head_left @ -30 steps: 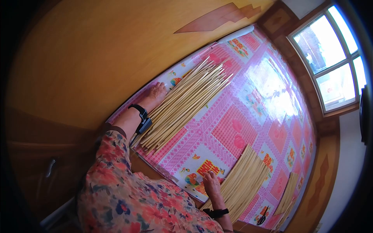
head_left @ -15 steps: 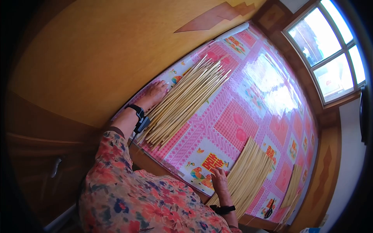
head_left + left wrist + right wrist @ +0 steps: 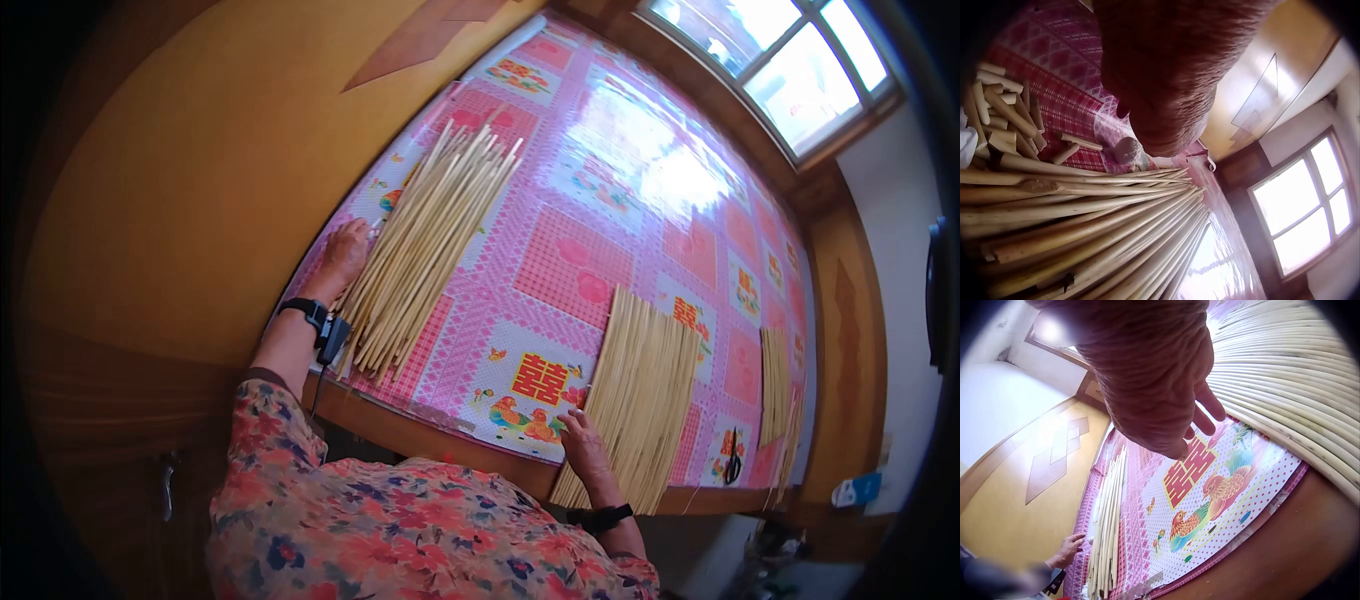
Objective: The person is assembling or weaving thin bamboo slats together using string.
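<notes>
A loose pile of long pale stalks (image 3: 430, 250) lies on the patterned tablecloth (image 3: 560, 250) at the left. Against its outer side is my left hand (image 3: 345, 252), its fingertips close to the stalks; in the right wrist view that hand (image 3: 1067, 551) has its fingers extended toward them. Short cut pieces (image 3: 1013, 115) lie beside the stalks in the left wrist view. A flat row of stalks (image 3: 645, 400) spreads to the right, overhanging the front edge. Over its left border hovers my right hand (image 3: 588, 445), fingers loose and apart with nothing in them (image 3: 1207, 412).
A smaller bundle of stalks (image 3: 773, 385) sits farther right, with black scissors (image 3: 735, 458) near it. A wooden wall panel (image 3: 200, 200) borders the left side. The wooden front edge (image 3: 400, 415) runs before my body; a window (image 3: 790, 80) is beyond.
The head view has swung to the right, so the piles appear farther left and upright. Both hands stay beside their piles, the right one still loose and holding nothing.
</notes>
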Tool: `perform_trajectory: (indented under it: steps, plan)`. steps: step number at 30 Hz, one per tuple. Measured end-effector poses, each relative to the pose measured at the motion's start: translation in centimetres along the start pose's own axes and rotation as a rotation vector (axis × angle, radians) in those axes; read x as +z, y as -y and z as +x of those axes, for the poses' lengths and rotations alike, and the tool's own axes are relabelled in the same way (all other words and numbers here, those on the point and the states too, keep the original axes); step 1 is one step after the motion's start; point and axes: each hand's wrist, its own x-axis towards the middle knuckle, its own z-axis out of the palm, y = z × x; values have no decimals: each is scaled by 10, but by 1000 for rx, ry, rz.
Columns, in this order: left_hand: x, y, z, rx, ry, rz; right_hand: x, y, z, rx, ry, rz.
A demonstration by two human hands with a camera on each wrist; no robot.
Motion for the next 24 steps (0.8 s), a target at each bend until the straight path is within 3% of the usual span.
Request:
perform_trajectory:
  steps: [1, 3, 4, 7, 9, 11, 13, 16, 18, 21, 23, 24]
  plan:
    - [-1, -5, 1, 8, -30, -10, -3, -4, -3, 71, -31, 1]
    - [-4, -12, 14, 84, -33, -55, -13, -12, -3, -26, -98, 25]
    - [-8, -20, 6, 121, -62, -99, -18, -9, -14, 52, -122, 17]
    - [-7, -31, 2, 183, -48, -196, -15, -13, -27, 48, -195, 54]
    - [-23, -68, -4, 264, -47, -164, -14, -17, -39, -42, -259, 106]
    - [-31, -107, -14, -28, 176, -568, -19, -12, -55, -63, -323, 89]
    - [-28, -138, -30, 53, 268, -633, -26, -11, -68, -114, -199, 108]
    - [-24, -195, -54, 125, 420, -574, -13, -30, -104, -181, -268, 96]
    - [-27, -243, -73, 277, 456, -481, -16, -43, -135, -153, -252, 84]
    - [-14, -295, -103, 688, 433, -343, -7, -74, -182, -158, -292, 148]
    - [-3, -330, -126, 830, 512, -231, -2, -99, -215, -132, -255, 170]
    - [-5, -353, -139, 805, 543, -266, -2, -111, -232, -122, -204, 149]
